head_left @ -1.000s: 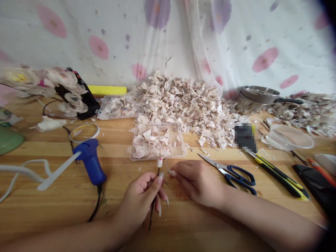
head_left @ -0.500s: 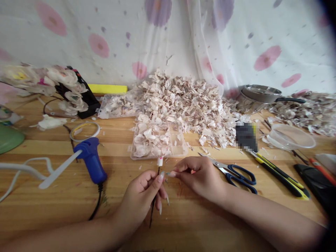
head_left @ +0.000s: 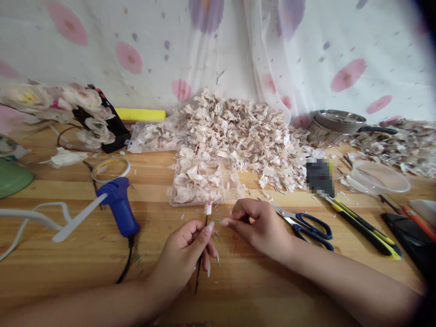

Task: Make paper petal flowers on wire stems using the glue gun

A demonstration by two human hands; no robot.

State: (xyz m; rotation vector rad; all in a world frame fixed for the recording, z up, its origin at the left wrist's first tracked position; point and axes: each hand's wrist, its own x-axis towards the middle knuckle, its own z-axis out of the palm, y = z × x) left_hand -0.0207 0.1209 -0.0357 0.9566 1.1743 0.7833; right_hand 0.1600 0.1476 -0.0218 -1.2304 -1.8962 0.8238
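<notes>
My left hand is closed round a thin dark twig, held nearly upright with its lower end below my fingers. A small white piece with pink on its top caps the twig, just in front of the petal box. To the right, my right hand has thumb and forefinger pinched together close to my left fingertips. Whatever lies in that pinch is too small to make out. The clear compartment box, with pale dried petals in it, lies beyond both hands.
Left of my hands lies a blue glue gun with a white stick. Scissors and a black-and-yellow handled tool lie to the right. A big petal heap is behind the box, a metal pan at back right, pale flowers at back left.
My right hand's pinched fingertips have shifted slightly up and to the right, a little away from my left fingers. My left hand and the twig are almost unmoved.
</notes>
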